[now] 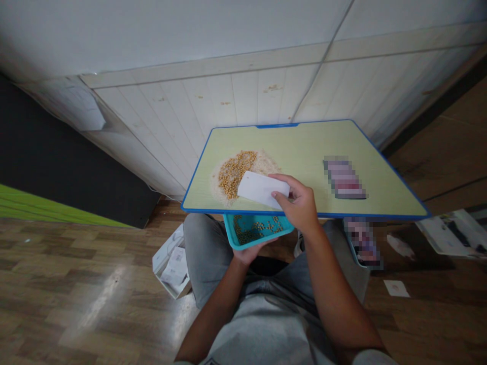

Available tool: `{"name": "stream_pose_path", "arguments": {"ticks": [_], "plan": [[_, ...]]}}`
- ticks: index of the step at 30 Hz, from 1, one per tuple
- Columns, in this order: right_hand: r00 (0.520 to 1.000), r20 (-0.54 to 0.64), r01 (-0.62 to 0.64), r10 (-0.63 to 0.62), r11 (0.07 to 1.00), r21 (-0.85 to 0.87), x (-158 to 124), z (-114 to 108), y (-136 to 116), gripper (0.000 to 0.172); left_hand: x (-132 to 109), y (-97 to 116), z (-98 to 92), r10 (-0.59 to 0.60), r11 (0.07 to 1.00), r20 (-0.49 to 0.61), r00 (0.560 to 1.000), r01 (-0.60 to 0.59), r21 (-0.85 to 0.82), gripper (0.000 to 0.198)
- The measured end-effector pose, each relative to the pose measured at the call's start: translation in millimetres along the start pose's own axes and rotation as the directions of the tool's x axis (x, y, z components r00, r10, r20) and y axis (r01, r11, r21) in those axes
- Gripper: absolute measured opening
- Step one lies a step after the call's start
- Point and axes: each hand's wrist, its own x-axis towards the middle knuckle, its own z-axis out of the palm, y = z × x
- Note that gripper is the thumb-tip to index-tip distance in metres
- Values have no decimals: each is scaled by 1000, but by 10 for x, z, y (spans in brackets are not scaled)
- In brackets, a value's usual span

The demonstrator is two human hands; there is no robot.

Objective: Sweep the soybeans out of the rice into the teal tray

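Note:
On the light green table (pixel 304 152) with a blue edge lies a pile of yellow beans (pixel 232 175), with pale grains (pixel 265 162) around and beside it. My right hand (pixel 299 200) pinches a white card (pixel 258 188), whose left end touches the beans. Below the table's near edge, my left hand (pixel 249 252) holds a teal tray (pixel 258 240) from underneath; its fingers are mostly hidden by the tray. Beans are scattered inside the tray, and the table edge covers its far side.
A blurred-out flat object (pixel 344 178) lies on the table's right side. Another blurred item (pixel 363 242) rests by my right thigh. An open white box (pixel 173 263) stands on the floor at the left. A white paneled wall (pixel 213 101) rises behind the table.

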Motion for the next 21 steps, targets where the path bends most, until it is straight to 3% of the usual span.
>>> {"name": "stream_pose_path", "arguments": {"ticks": [21], "plan": [[1000,-9,13,-13,1000,-5,-12,-1,21,42,-17,1,-54,14,1000,7,1000,-14,6,92]]}}
